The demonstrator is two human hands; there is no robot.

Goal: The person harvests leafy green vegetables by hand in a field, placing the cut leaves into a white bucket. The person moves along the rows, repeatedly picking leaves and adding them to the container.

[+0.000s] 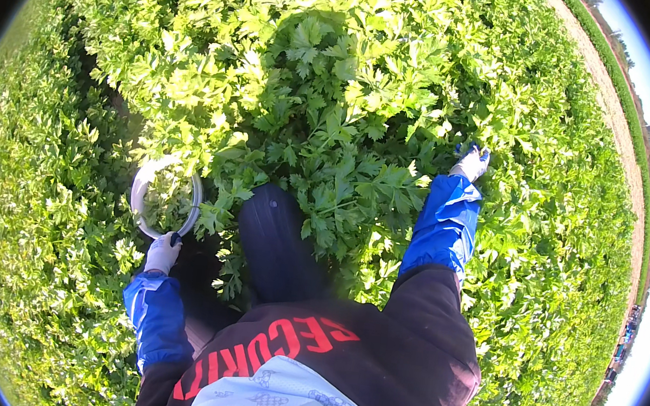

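My left hand [163, 254], in a white glove with dark fingertips, grips the near rim of a white bucket [195, 205]. Loose green leaves [168, 202] lie inside the bucket. Off to the right, my right hand [471, 163] reaches among the celery plants [338, 186]. It wears a white glove with blue fingertips, and its fingers look partly curled. Whether a leaf or stem is between them cannot be made out. Blue sleeve covers [446, 220] wrap both forearms.
Dense leafy celery surrounds me, with my shadow across the part in front. My bent knee [274, 239] in dark trousers presses among the leaves. A dark gap [94, 72] runs between plants at left. Beyond the field's right edge lies a pale dirt track [610, 101].
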